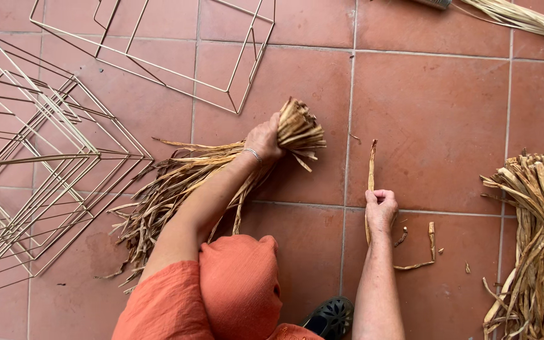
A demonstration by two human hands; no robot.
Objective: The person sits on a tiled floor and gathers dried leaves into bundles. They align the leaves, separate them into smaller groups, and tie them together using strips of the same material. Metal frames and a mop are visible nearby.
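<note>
overhead, the left hand clamps the cut end of a dried-leaf bundle at ten o'clock; the right hand is fisted around one leaf strip at two o'clock. a firm grip near the ends likely keeps the strands aligned.

You have no packages, labels, signs or screens in front of you here.
</note>
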